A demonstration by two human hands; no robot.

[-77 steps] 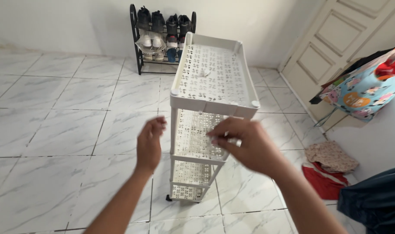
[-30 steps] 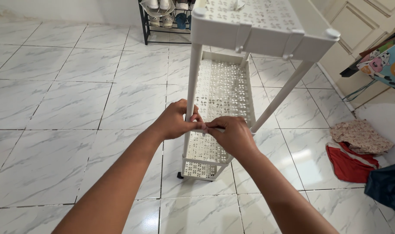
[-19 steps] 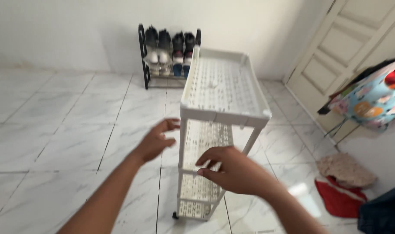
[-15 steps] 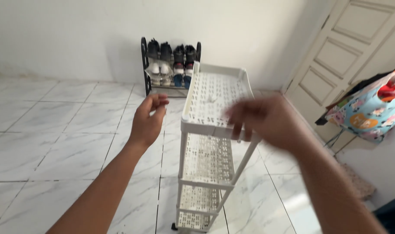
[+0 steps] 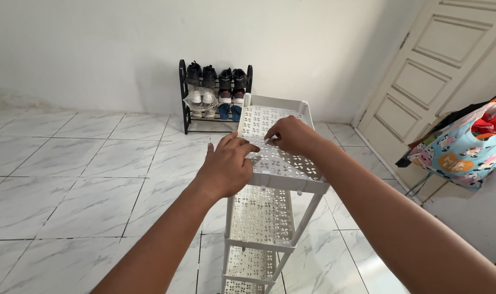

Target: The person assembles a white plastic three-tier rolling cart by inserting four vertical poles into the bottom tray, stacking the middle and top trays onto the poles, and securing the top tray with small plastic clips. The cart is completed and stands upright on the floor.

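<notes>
Rested left hand (image 5: 226,167), fingers loosely curled, holding nothing, on near left rim of white perforated shelf rack (image 5: 287,166), apparently steadying it; pinched right hand (image 5: 291,135) fingertips at top tray, contents indiscernible.

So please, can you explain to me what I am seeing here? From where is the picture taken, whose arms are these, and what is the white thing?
The camera sits on a person's head and looks down, so the two bare arms are that person's own. There is no machine here.

The left hand rests on the near left corner of the top tray of a white plastic rack. The rack has perforated shelves stacked on thin posts. The right hand lies on the same tray, fingers bent. Whether it pinches something small, I cannot tell.

The rack stands on a white marble-pattern tile floor. Behind it, at the wall, is a black shoe rack with shoes. At right are a cream door and a colourful bag.
</notes>
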